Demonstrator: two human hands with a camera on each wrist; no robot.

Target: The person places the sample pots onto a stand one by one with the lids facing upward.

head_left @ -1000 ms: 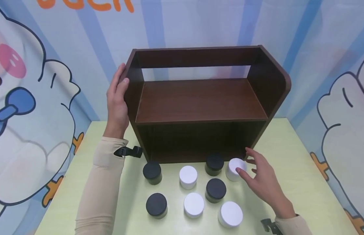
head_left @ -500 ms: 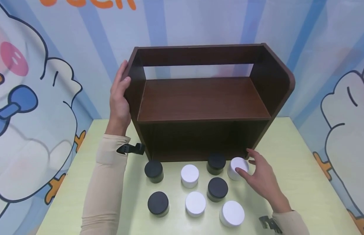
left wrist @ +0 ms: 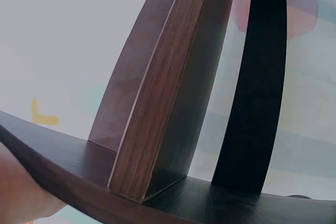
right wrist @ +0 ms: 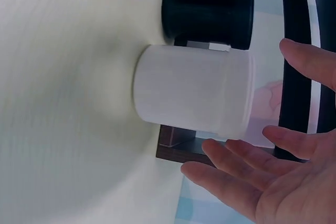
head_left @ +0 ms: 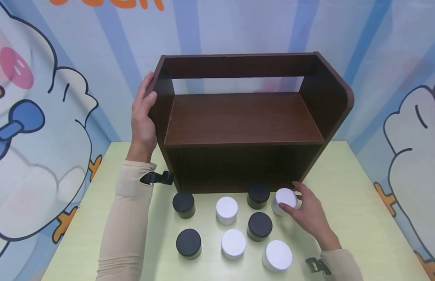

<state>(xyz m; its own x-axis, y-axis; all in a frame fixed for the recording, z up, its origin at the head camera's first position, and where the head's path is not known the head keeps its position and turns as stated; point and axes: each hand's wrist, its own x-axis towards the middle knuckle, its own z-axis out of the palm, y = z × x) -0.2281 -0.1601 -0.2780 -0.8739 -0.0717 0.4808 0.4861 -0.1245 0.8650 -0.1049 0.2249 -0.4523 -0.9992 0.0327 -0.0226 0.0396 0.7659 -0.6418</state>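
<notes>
A dark brown two-tier wooden shelf point(head_left: 243, 117) stands on the table. My left hand point(head_left: 143, 125) rests against its left side panel, fingers extended upward. At the shelf's front right corner sits a white lidded jar point(head_left: 285, 196). Around this jar my right hand point(head_left: 311, 214) is spread, thumb in front and fingers at its right side. In the right wrist view the fingers point(right wrist: 231, 166) are loosely extended beside the white jar's wall. A black lidded jar point(head_left: 258, 195) stands just left of it, right at the shelf's front edge.
Several more jars stand before the shelf: black jars point(head_left: 183, 203) point(head_left: 188, 242) on the left, white jars point(head_left: 226, 210) point(head_left: 233, 243) in the middle, a black jar point(head_left: 259, 225) and a white jar point(head_left: 277, 255) toward the right. A cartoon-printed backdrop point(head_left: 224, 27) hangs behind the table.
My right hand has shifted slightly left and down, its thumb and fingers closer about the white jar. The left hand stays on the shelf's side. The head view has moved a little.
</notes>
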